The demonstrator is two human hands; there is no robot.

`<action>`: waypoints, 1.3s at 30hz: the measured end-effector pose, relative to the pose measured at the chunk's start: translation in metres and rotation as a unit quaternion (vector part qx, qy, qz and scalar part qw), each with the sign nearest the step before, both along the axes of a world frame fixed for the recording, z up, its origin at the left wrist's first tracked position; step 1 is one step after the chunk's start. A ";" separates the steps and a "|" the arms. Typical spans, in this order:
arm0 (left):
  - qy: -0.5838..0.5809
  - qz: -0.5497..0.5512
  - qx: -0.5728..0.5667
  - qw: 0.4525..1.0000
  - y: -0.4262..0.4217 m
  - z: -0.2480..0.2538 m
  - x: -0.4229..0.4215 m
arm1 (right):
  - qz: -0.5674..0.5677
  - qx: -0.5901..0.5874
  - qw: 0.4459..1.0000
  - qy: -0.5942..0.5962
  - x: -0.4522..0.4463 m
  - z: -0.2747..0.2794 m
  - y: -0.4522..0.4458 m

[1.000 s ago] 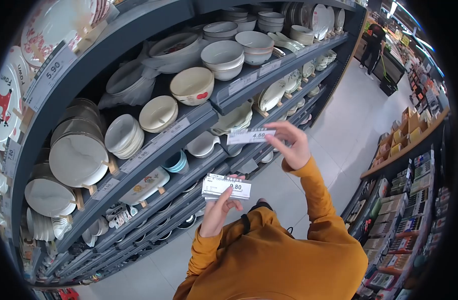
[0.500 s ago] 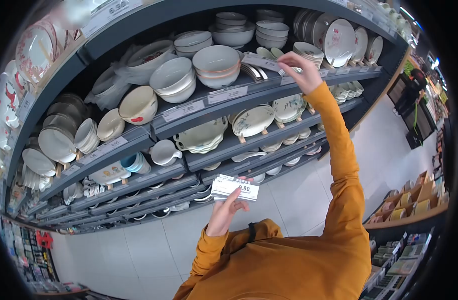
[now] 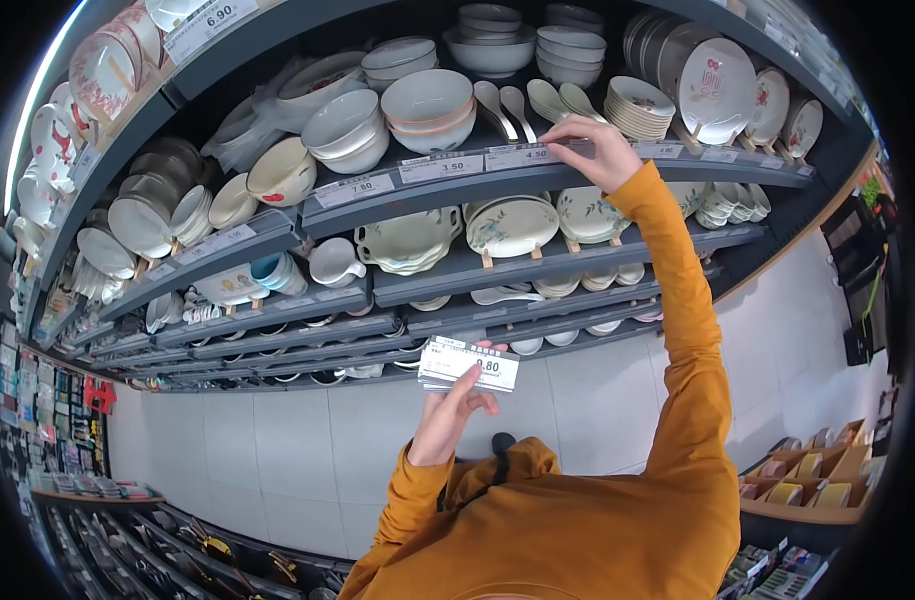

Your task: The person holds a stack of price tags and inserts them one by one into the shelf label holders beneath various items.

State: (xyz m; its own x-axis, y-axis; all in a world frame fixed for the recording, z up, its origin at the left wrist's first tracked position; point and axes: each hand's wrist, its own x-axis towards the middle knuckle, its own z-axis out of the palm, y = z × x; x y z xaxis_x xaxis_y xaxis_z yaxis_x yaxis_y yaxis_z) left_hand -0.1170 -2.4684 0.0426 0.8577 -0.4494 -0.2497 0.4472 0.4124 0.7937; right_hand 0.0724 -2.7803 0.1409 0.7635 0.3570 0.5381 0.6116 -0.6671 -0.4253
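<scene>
My left hand (image 3: 452, 412) pinches a small stack of price labels (image 3: 469, 365); the top one reads 9.80. Up at the shelf edge, my right hand (image 3: 600, 152) has its thumb and fingertips closed on the right end of the 4.50 price label (image 3: 521, 156). That label lies along the shelf's front rail, to the right of the 3.50 label (image 3: 442, 168). Just behind it on the shelf are white spoons (image 3: 516, 108) and greenish spoons (image 3: 549, 101), with a stack of small oval dishes (image 3: 639, 106) to their right.
Stacked bowls (image 3: 429, 108) stand left of the spoons, and upright plates (image 3: 717, 91) at the right. Lower shelves hold oval dishes (image 3: 513, 227) and a white cup (image 3: 336, 262). Tiled floor (image 3: 298, 430) lies below, with display racks (image 3: 813, 470) behind at the right.
My right hand has brought the 4.50 label from open air up to the shelf rail, where it now lies flat. My left hand keeps its labels. The view has turned toward the shelf.
</scene>
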 end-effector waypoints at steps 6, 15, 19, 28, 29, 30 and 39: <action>-0.080 0.051 -0.018 0.995 -0.011 0.020 -0.003 | -0.019 0.111 0.986 -0.119 -0.066 0.002 0.047; -0.133 0.139 0.018 0.981 -0.029 0.035 -0.013 | 0.117 0.231 0.946 0.193 -0.163 -0.049 0.093; -0.135 0.154 0.023 0.978 -0.037 0.032 -0.020 | 0.115 0.246 0.943 0.191 -0.167 -0.053 0.089; -0.139 0.148 0.036 0.979 -0.042 0.030 -0.029 | 0.117 0.291 0.920 0.236 -0.178 -0.054 0.080; -0.137 0.146 0.035 0.979 -0.043 0.030 -0.030 | 0.115 0.293 0.915 0.253 -0.178 -0.053 0.078; -0.135 0.146 0.035 0.979 -0.044 0.031 -0.031 | 0.113 0.294 0.910 0.270 -0.179 -0.053 0.076; -0.102 0.129 0.027 0.986 -0.041 0.021 -0.037 | 0.118 0.331 0.902 0.249 -0.178 -0.066 0.074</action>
